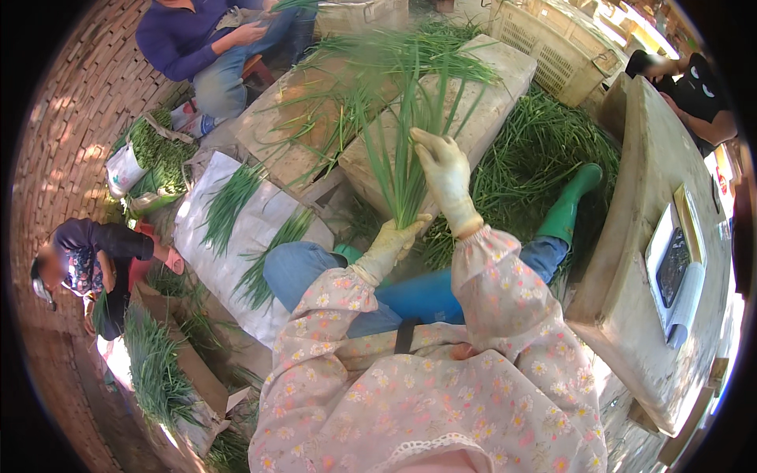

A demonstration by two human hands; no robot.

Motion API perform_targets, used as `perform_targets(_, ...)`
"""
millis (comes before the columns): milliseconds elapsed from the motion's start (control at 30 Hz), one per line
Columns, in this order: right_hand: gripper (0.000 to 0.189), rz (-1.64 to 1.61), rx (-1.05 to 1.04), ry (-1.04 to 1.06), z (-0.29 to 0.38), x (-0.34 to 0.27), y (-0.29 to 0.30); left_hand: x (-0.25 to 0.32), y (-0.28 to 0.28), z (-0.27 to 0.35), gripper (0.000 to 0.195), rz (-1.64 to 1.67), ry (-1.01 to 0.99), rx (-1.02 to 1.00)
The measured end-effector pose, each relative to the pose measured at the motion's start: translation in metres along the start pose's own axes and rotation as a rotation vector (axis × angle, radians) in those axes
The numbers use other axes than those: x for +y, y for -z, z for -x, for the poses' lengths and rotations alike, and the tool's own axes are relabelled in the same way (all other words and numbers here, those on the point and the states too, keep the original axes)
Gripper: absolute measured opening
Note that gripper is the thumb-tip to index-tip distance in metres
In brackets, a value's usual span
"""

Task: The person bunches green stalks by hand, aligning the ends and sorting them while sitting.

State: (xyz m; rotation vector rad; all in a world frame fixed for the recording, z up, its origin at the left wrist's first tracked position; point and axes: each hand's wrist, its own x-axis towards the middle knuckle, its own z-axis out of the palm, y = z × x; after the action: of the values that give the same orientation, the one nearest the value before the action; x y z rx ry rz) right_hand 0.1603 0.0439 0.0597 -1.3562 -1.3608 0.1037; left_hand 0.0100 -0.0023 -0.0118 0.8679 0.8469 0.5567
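My left hand (391, 247), in a pale glove, grips the lower end of a bunch of long flat green leaves (402, 183), probably Chinese chives. The leaves fan upward and outward from it. Bent fingers of my gloved right hand (442, 171) are at the right side of the bunch; whether they pinch a leaf is hidden. Beyond both hands stands a low worn slab bench (378, 148), with loose leaves (408, 53) heaped across its far end. On a white sheet (201, 195) to my left lie two separate bundles, a farther one (233, 204) and a nearer one (278, 254).
A big pile of leaves (532, 148) covers the ground at right, by my green boot (568, 201). A concrete slab (627, 284) bears a phone (673, 266). Plastic crates (550, 53) stand behind. Other people sit at upper left (177, 41), left (89, 260) and upper right (704, 94).
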Motion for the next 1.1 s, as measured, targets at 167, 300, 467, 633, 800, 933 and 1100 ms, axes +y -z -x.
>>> perform_targets(167,0.032,0.083,-0.146,-0.347,-0.027,0.007,-0.015,0.003,-0.013,0.0,0.022,-0.071,0.025,0.076)
perform_targets(300,0.04,0.141,-0.233,-0.428,-0.029,0.007,-0.019,-0.002,-0.01,0.0,0.021,-0.128,0.02,0.098)
perform_targets(467,0.041,0.228,-0.233,-0.418,-0.028,0.014,-0.019,-0.003,-0.009,-0.002,0.019,-0.212,0.081,0.169)
perform_targets(633,0.041,0.028,-0.204,-0.52,-0.026,0.022,-0.014,-0.007,-0.008,-0.004,0.017,-0.195,0.06,0.16)
perform_targets(800,0.038,-0.259,-0.141,-0.53,-0.021,0.04,-0.022,-0.005,-0.008,-0.004,0.016,-0.174,0.05,0.15)
perform_targets(933,0.038,-0.245,-0.259,-0.624,-0.023,0.034,-0.016,-0.012,-0.004,-0.008,0.016,-0.169,0.057,0.158)
perform_targets(1100,0.036,-0.029,-0.438,-0.719,-0.031,0.007,0.004,-0.011,-0.005,-0.007,0.018,-0.195,0.069,0.179)
